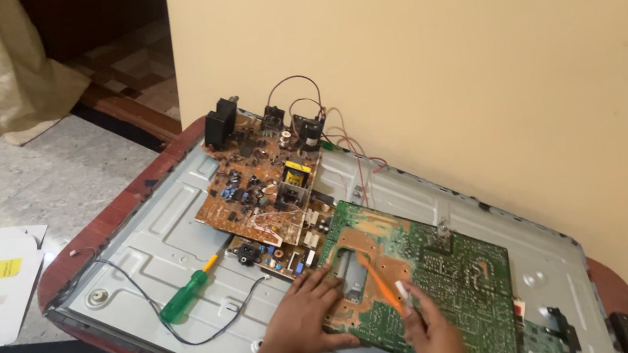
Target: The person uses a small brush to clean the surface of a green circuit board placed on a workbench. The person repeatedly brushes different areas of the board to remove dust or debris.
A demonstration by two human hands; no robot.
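2 hands on 1 green circuit board (431,282) lying on the metal back panel (169,234). Left hand (303,317) flat, fingers spread, pressing the board's near-left edge. Right hand (434,337) clamped on 1 orange-tipped tool (381,284), tip on the board. Also 1 brown circuit board (258,179), 1 green-handled screwdriver (184,292).
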